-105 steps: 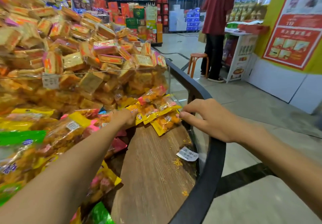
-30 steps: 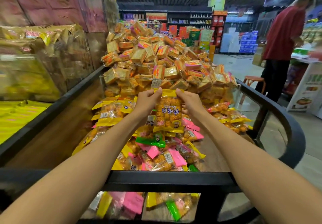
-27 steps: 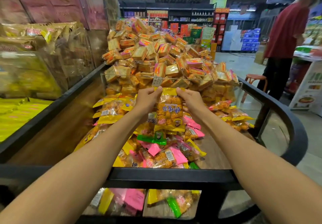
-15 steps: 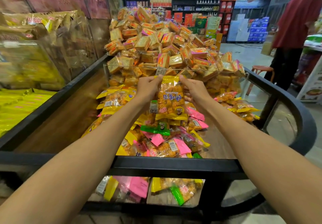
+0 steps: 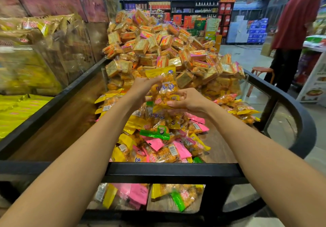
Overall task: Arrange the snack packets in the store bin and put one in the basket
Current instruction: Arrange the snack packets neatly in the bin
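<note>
A clear snack packet with a yellow top edge is held upright above the bin. My left hand pinches its upper left side. My right hand grips its lower right corner from below. Under it lies a loose pile of snack packets with yellow, pink and green ends on the bin's wooden floor. The black-framed store bin runs across in front of me. No basket is in view.
Behind a clear divider rises a tall heap of orange cracker packs. Yellow packets fill the bin to the left. A person in a red shirt stands at the right by a stool.
My right hand slid from the packet's top corner down to its lower right side. The packet has risen and tilted slightly. Earlier still, both hands worked at the bin's right edge.
</note>
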### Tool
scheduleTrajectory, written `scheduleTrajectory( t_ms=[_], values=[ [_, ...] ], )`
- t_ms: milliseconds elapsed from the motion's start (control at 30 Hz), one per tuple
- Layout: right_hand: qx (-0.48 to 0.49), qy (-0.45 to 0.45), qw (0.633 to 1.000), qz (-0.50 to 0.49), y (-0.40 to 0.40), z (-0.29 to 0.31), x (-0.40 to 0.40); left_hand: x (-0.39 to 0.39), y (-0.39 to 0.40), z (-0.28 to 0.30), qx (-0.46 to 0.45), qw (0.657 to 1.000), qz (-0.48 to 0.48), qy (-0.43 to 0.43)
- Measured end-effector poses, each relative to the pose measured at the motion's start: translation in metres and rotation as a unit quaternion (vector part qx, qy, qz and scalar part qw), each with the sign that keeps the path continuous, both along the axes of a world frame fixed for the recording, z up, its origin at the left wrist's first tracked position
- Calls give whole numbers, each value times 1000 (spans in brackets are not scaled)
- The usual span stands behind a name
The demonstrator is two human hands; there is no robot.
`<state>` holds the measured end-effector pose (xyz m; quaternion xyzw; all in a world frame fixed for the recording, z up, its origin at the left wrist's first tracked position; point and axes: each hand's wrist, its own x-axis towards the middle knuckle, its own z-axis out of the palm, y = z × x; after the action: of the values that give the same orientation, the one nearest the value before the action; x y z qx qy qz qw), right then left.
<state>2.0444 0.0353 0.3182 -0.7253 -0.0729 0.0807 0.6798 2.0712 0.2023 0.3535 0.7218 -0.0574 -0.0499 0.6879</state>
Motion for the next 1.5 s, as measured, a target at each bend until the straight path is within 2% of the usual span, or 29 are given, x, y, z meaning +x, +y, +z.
scheduleTrajectory(
  t_ms=[133,300,467,567,633,733,833,967,1067,1133,1200,1267,1367,1500],
  values=[
    [32,-21,999,-36,-4,3,0,-10,1,-1,106,991,-80,0],
    [-6,-32,996,-82,0,3,4,-15,0,-1,131,987,-81,-41],
    [15,-38,994,-104,-2,4,4,-11,0,-7,170,981,-77,-46],
    [-50,-90,979,-174,-1,3,6,-5,-2,-9,166,980,7,-106],
    [-90,-125,967,-202,-1,2,7,-4,-5,-9,139,981,27,-135],
    [-164,-182,947,-210,3,6,1,-2,-13,-13,97,990,-28,-96],
    [-243,-203,934,-167,12,5,-3,-4,-17,-15,66,995,-59,-45],
    [-294,-222,925,-98,21,4,-5,-4,-17,-15,14,1000,-13,5],
    [-218,-211,949,-88,23,10,-10,2,-13,-17,6,998,56,41],
    [-157,-208,952,-158,18,9,-5,3,-12,-16,-22,997,58,52],
    [-135,-201,942,-235,10,7,4,3,-12,-13,-39,998,26,49],
    [-94,-148,946,-274,5,9,6,-1,-13,-10,-20,999,-27,43],
    [-10,-88,958,-272,1,8,12,-9,-15,-9,18,993,-106,55],
    [-12,-91,965,-246,-1,3,19,-14,-15,-7,57,989,-131,40]
  ],
)
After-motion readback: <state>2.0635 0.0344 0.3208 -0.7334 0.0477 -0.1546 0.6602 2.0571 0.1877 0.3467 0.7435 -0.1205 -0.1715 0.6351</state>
